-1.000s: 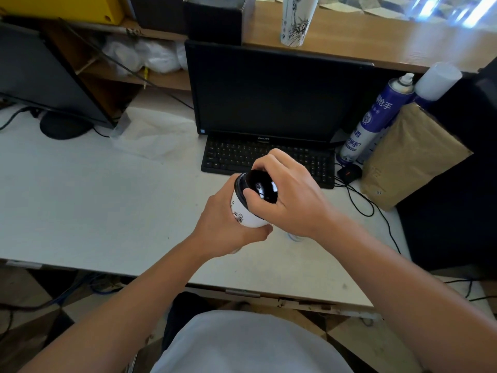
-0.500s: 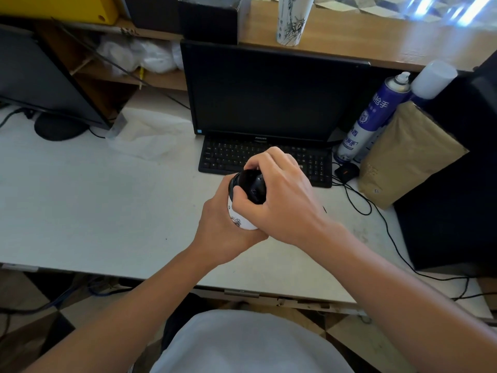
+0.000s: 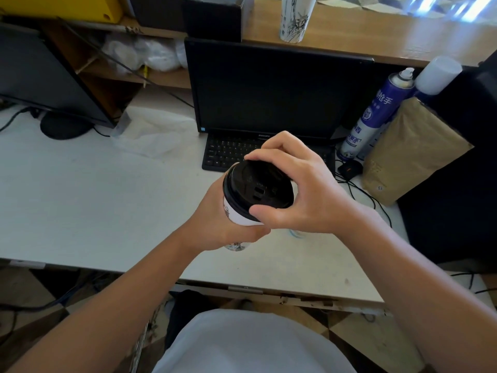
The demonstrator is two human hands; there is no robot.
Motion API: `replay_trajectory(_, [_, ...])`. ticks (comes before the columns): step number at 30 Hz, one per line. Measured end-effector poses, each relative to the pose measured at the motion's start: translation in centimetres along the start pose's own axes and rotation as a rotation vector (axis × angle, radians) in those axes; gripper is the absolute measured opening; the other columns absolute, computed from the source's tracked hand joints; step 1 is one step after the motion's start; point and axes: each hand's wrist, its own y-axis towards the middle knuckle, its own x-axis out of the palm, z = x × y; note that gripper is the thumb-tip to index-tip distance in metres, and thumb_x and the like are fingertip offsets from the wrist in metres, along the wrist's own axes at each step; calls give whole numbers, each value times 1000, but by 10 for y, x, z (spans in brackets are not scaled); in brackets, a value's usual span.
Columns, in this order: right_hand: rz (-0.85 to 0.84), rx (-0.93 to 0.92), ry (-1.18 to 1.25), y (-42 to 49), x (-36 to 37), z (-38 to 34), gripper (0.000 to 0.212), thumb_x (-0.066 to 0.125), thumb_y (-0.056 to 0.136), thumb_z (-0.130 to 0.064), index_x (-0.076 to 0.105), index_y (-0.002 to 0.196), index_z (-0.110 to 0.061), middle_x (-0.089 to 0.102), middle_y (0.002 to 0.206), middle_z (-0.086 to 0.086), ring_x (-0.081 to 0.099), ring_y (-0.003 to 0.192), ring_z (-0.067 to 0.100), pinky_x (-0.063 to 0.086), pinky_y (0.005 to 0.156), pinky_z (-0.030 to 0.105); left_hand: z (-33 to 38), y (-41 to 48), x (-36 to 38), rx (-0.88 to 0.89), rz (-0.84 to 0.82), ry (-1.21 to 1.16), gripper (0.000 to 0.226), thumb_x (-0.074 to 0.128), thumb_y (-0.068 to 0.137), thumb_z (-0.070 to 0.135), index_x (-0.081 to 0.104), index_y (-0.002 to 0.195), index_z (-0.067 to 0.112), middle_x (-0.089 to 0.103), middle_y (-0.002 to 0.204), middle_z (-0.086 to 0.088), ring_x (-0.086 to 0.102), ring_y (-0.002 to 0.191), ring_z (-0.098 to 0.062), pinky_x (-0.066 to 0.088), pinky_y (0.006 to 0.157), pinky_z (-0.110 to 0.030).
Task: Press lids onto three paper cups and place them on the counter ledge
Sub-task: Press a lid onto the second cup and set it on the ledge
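A white paper cup with a dark print is held above the white desk, tilted toward me, with my left hand wrapped around its side. A black plastic lid sits on its rim. My right hand grips the lid's edge, thumb at the near side and fingers over the far side. Another printed paper cup stands on the wooden counter ledge above the monitor; its top is cut off by the frame.
A black monitor and keyboard stand right behind the cup. A blue spray can, a brown paper package and cables lie at the right. A second monitor and crumpled plastic are at the left.
My right hand has lifted its palm off the lid and now holds only its rim, so the lid's top shows. The cup has tipped more toward me.
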Motion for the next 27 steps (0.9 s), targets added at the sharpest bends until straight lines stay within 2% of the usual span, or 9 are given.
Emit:
replay_trajectory(4, [-6, 71, -14, -2, 7, -4, 65, 69, 70, -48, 65, 124, -12, 50, 115, -4, 53, 103, 6, 44, 86, 11, 0, -5, 1, -14, 13, -15, 70, 80, 66, 15, 52, 129, 4, 67, 115, 3, 65, 114, -26, 54, 87, -27])
replay_trajectory(9, [-22, 131, -4, -1, 9, -9, 65, 68, 69, -51, 64, 124, -17, 49, 115, -7, 52, 102, 5, 44, 85, 10, 2, -11, 1, -17, 80, 74, 69, 84, 64, 16, 53, 126, 20, 67, 113, 12, 65, 113, -18, 55, 86, -26])
replay_trajectory(12, [-15, 148, -9, 0, 9, -13, 66, 67, 67, -53, 64, 124, -18, 47, 114, -9, 52, 102, 5, 44, 83, 8, 0, -12, -1, -2, 124, 120, 73, 87, 65, 9, 53, 128, 18, 66, 118, 3, 64, 116, -24, 58, 90, -36])
replay_trajectory(18, [12, 185, -1, 3, 14, -16, 68, 66, 67, -55, 63, 126, -21, 45, 114, -12, 51, 104, 0, 42, 82, 4, -1, -17, 0, 31, 193, 168, 76, 85, 61, 29, 52, 129, 24, 64, 120, 3, 63, 117, -26, 59, 93, -42])
replay_trajectory(20, [-4, 205, 25, 1, 18, -14, 70, 65, 68, -56, 60, 130, -23, 44, 116, -13, 49, 109, 1, 44, 86, 8, -3, -19, 0, 26, 207, 185, 79, 86, 60, 32, 51, 130, 21, 64, 120, 4, 63, 117, -24, 58, 93, -42])
replay_trajectory(22, [-1, 219, 89, -2, 25, -10, 73, 69, 69, -56, 56, 135, -27, 43, 120, -15, 48, 117, 8, 47, 95, 20, -8, -20, -1, 8, 237, 198, 78, 87, 60, 33, 51, 129, 26, 64, 119, 10, 63, 117, -19, 58, 95, -40])
replay_trajectory(24, [55, 258, 199, -9, 34, -3, 79, 74, 69, -54, 50, 140, -30, 44, 124, -14, 48, 121, 15, 51, 99, 36, -10, -21, 0, -23, 277, 206, 77, 88, 59, 37, 50, 126, 37, 63, 119, 20, 61, 117, -10, 56, 95, -30])
replay_trajectory(26, [114, 344, 349, -14, 44, 1, 88, 78, 69, -50, 41, 147, -32, 48, 126, -13, 50, 119, 12, 54, 96, 39, -11, -20, 2, -62, 307, 213, 78, 91, 59, 39, 47, 124, 43, 61, 116, 31, 59, 115, 2, 53, 90, -16])
replay_trajectory(27, [127, 389, 434, -16, 49, 3, 94, 80, 68, -48, 37, 150, -32, 49, 127, -13, 51, 119, 12, 55, 94, 37, -13, -19, 2, -83, 322, 202, 80, 94, 60, 34, 48, 125, 40, 62, 116, 30, 60, 114, 5, 52, 88, -13])
